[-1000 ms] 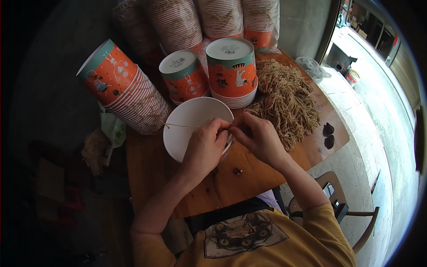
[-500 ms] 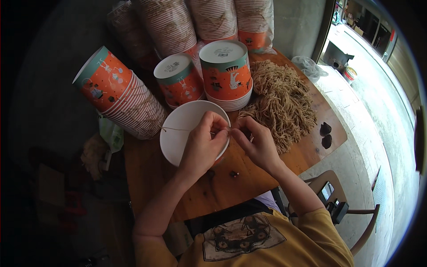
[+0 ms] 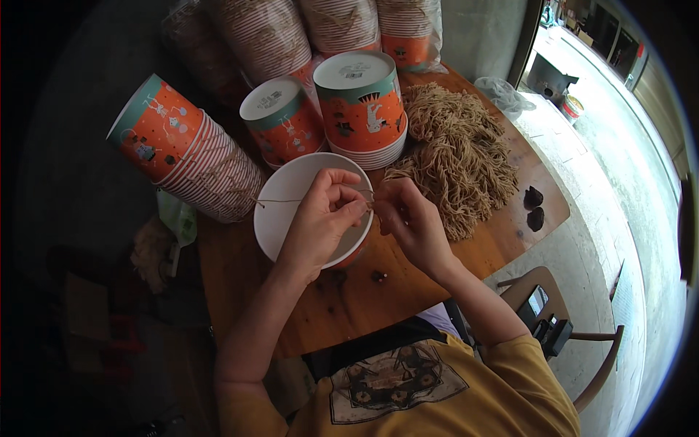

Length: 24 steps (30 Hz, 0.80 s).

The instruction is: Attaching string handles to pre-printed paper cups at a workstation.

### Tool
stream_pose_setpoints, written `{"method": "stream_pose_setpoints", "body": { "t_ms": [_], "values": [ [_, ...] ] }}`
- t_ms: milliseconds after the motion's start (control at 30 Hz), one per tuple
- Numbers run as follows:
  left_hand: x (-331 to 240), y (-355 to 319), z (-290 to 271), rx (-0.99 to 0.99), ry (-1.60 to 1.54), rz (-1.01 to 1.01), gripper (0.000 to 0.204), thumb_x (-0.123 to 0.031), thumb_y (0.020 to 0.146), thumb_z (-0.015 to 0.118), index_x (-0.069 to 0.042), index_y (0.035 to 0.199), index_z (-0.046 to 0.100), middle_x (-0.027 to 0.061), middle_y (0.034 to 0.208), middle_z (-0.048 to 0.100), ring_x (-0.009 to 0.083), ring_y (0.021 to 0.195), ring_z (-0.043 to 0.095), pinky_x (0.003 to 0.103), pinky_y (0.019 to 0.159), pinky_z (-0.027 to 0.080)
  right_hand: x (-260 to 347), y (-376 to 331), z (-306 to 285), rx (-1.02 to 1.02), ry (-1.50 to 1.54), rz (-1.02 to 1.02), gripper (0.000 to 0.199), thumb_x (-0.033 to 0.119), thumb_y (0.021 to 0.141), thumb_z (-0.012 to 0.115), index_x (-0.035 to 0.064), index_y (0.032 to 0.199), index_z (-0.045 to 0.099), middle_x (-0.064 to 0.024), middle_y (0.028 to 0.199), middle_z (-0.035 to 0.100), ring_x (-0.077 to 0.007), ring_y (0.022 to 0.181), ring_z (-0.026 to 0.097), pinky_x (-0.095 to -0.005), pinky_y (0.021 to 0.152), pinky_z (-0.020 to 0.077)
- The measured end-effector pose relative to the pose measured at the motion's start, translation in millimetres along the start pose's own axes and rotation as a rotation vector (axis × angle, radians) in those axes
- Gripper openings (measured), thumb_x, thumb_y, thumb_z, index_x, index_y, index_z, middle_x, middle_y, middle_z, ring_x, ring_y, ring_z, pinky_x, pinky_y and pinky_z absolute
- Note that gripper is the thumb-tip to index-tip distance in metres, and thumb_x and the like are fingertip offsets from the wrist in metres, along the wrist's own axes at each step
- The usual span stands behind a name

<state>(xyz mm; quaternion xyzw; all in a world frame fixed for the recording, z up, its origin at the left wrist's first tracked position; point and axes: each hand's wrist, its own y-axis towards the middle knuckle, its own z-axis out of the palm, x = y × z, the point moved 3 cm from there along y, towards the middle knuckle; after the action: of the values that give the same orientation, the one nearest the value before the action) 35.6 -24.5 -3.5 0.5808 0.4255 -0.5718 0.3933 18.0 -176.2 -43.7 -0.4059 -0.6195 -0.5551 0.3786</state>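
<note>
A paper bucket [image 3: 277, 226], white inside, stands mouth up in front of me. A thin brown cord [image 3: 282, 200] ends in a small knot at the bucket's left rim and runs across the mouth to my hands. Over the right part of the mouth, my left hand [image 3: 320, 226] pinches the cord between thumb and fingers. Right beside it, at the right rim, my right hand [image 3: 415, 227] closes on the same cord. A small loop of it shows between the fingertips. The exact cord end is too small to make out.
Behind the bucket stand upturned orange buckets [image 3: 364, 120] and bagged stacks [image 3: 255, 40]. A tilted stack [image 3: 189, 153] is at the left. Cut cords [image 3: 466, 164] lie heaped on the wooden table [image 3: 306, 320] at right, near two dark pieces [image 3: 534, 207]. A chair [image 3: 542, 291] holds a phone.
The fingers of my left hand have shifted and spread slightly on the cord, and a small loop shows between my hands. The whole view has moved a little.
</note>
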Motion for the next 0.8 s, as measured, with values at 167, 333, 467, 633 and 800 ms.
{"method": "stream_pose_setpoints", "body": {
  "t_ms": [167, 333, 467, 633, 800],
  "values": [
    [-1.2, 0.5, -0.3, -0.006, -0.044, -0.045, 0.029, -0.002, 0.089, 0.058, -0.003, 0.115, 0.046, 0.0027, 0.087, 0.059, 0.0072, 0.076, 0.053, 0.022, 0.071, 0.045, 15.2, 1.4, -6.2, 0.03, -0.264, -0.162, 0.016, 0.01, 0.087, 0.063, 0.0042, 0.099, 0.055, -0.0084, 0.083, 0.061, -0.02, 0.066, 0.062, -0.0302, 0.058, 0.0497],
    [-1.7, 1.4, 0.8, -0.006, 0.006, -0.032, 0.029, -0.003, 0.089, 0.059, -0.004, 0.115, 0.046, 0.0028, 0.088, 0.06, 0.0073, 0.077, 0.053, 0.022, 0.072, 0.044, 25.5, 7.2, -8.8, 0.03, -0.447, -0.341, 0.015, 0.01, 0.085, 0.064, 0.0071, 0.097, 0.056, -0.0066, 0.083, 0.062, -0.0227, 0.067, 0.064, -0.0322, 0.056, 0.0512],
    [-1.1, 1.8, 0.8, 0.006, 0.009, -0.018, 0.03, -0.002, 0.089, 0.058, -0.004, 0.116, 0.045, 0.0037, 0.089, 0.06, 0.0076, 0.079, 0.054, 0.022, 0.072, 0.045, 23.2, 8.3, -8.9, 0.07, -0.589, -0.492, 0.015, 0.007, 0.083, 0.065, 0.0066, 0.095, 0.056, -0.0061, 0.079, 0.062, -0.021, 0.064, 0.062, -0.0308, 0.055, 0.0501],
    [1.5, -0.4, 4.6, 0.048, 0.059, 0.032, 0.032, 0.0, 0.089, 0.055, -0.005, 0.118, 0.044, 0.0055, 0.094, 0.058, 0.0089, 0.086, 0.054, 0.024, 0.078, 0.046, 17.6, 7.2, -4.3, 0.03, -0.402, -0.341, 0.012, 0.004, 0.084, 0.063, 0.0044, 0.093, 0.056, -0.0061, 0.077, 0.061, -0.0156, 0.062, 0.06, -0.0277, 0.056, 0.0487],
    [2.3, 2.0, 6.4, 0.087, 0.088, 0.03, 0.031, 0.0, 0.09, 0.052, -0.005, 0.119, 0.042, 0.0054, 0.093, 0.056, 0.0094, 0.087, 0.055, 0.024, 0.078, 0.046, 1.2, 7.8, -2.4, 0.059, -0.109, -0.07, 0.009, 0.008, 0.089, 0.057, 0.0026, 0.095, 0.052, -0.0069, 0.075, 0.061, -0.0128, 0.064, 0.06, -0.0258, 0.06, 0.0478]
  ]
}}
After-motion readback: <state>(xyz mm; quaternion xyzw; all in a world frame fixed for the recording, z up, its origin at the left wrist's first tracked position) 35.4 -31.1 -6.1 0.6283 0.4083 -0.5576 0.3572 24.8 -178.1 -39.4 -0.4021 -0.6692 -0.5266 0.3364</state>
